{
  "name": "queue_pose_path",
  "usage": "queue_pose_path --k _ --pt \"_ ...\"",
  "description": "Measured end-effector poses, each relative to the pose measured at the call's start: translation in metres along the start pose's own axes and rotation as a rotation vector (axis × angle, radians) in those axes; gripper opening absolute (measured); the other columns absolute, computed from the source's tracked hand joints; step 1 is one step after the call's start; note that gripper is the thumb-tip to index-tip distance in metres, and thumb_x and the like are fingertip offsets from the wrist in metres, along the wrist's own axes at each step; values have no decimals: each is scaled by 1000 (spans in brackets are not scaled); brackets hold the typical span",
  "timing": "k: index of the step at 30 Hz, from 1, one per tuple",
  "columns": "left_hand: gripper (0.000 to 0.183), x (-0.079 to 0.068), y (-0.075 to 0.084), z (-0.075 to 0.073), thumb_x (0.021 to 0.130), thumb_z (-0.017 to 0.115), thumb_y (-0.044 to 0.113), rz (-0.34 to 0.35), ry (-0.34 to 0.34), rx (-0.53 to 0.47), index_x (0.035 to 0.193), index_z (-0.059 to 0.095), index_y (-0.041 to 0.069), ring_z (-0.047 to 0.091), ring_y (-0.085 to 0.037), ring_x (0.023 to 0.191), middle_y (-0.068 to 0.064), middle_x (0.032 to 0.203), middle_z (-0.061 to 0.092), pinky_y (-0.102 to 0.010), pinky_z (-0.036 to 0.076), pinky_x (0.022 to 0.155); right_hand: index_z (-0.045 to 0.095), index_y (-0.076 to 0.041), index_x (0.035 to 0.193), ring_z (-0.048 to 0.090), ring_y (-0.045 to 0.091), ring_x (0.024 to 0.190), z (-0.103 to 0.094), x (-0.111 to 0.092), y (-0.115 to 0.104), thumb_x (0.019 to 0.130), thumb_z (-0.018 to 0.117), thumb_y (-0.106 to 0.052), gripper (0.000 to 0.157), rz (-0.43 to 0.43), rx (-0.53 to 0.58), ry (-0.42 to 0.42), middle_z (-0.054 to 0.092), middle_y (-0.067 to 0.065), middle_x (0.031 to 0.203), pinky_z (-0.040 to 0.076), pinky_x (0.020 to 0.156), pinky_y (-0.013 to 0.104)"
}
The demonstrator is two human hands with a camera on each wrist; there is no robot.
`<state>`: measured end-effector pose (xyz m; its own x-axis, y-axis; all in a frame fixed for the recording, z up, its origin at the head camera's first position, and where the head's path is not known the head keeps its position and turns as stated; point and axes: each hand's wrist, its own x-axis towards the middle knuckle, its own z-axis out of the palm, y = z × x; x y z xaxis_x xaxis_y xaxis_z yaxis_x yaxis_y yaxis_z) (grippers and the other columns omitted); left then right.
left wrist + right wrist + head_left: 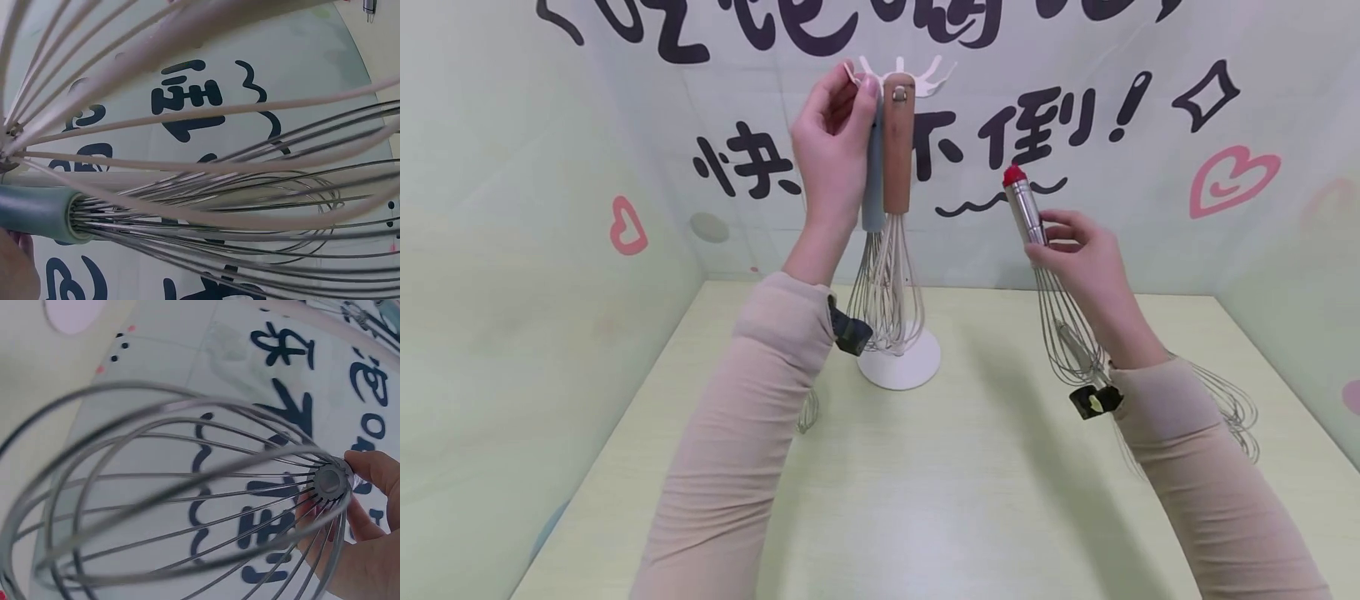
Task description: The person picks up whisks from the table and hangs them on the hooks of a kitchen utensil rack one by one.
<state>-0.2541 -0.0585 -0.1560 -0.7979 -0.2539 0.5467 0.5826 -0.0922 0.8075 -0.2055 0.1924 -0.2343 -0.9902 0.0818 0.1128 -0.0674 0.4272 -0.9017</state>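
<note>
At the top of a white stand (901, 377), my left hand (835, 142) pinches the upper end of a blue-handled whisk (872, 187) beside one of the stand's curved hooks. Fingers partly hide the handle's top. Just right of it, a whisk with a wooden handle (898, 146) hangs from the stand, its wires overlapping the blue one's. In the left wrist view the blue-green handle (40, 212) and steel wires lie behind pale wires. My right hand (1078, 254) holds a metal whisk (1026, 208) by its handle, red tip up, wires down, above the table.
More whisks (1232, 404) lie on the pale table (925, 500) behind my right forearm. Wire loops (808, 412) of another show beside my left forearm. Printed walls (760, 225) enclose the table at the back and sides.
</note>
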Motion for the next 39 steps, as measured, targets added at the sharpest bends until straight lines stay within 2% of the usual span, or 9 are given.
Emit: queue_pose_path --k 6,9,16,19,24,26,31,34,39 --pt "44 1 -5 0 91 61 13 -5 -19 -40 132 52 -2 59 -13 109 -14 126 61 -12 48 96 50 -20 137 59 9 102 3 -2 -18 90 66 -23 50 -76 16 25 57 -2 113 49 89 26" --pt "46 3 -7 0 92 61 12 -11 -29 -55 134 50 -1 58 -13 110 -14 128 59 -12 47 97 51 -19 136 60 8 100 4 -2 -25 89 66 -22 49 -97 38 29 58 -4 110 50 87 24" --pt "48 5 -8 0 92 61 11 -17 -41 -72 136 48 -1 57 -14 112 -15 130 58 -11 47 98 56 -17 128 64 3 90 4 -3 -38 85 70 -11 46 -148 201 23 67 -6 100 52 77 14" --pt "48 5 -7 0 92 61 11 -26 -45 -74 136 47 -1 57 -13 112 -14 131 57 -11 47 97 57 -17 128 65 5 90 4 -3 -43 85 70 -9 46 -163 232 19 68 -5 100 53 78 16" --pt "48 5 -7 0 91 62 12 -43 -45 -72 135 48 0 57 -12 111 -12 131 58 -10 47 96 56 -18 129 66 11 94 5 -5 -51 85 70 -7 48 -183 264 11 65 0 106 54 95 32" --pt "48 5 -6 -1 91 62 13 -49 -44 -69 135 48 1 57 -11 111 -12 130 58 -10 47 95 56 -18 129 66 11 93 6 -6 -54 84 70 -5 49 -198 288 13 64 0 105 54 97 33" --pt "48 5 -6 0 91 62 13 -56 -42 -69 135 48 0 57 -11 110 -12 130 58 -10 47 95 59 -16 124 67 12 91 8 -7 -62 82 70 0 47 -237 324 19 63 1 100 57 86 22" --pt "48 6 -6 0 91 62 12 -61 -40 -75 135 49 0 57 -10 109 -11 129 58 -10 48 95 59 -15 124 68 11 88 9 -7 -66 81 70 1 48 -258 294 29 62 2 101 58 80 19" --pt "48 6 -6 0 91 63 12 -68 -39 -73 135 49 1 57 -10 108 -11 128 58 -10 47 95 59 -15 126 67 11 87 13 -7 -73 81 71 1 49 -287 248 48 62 1 101 57 79 18"
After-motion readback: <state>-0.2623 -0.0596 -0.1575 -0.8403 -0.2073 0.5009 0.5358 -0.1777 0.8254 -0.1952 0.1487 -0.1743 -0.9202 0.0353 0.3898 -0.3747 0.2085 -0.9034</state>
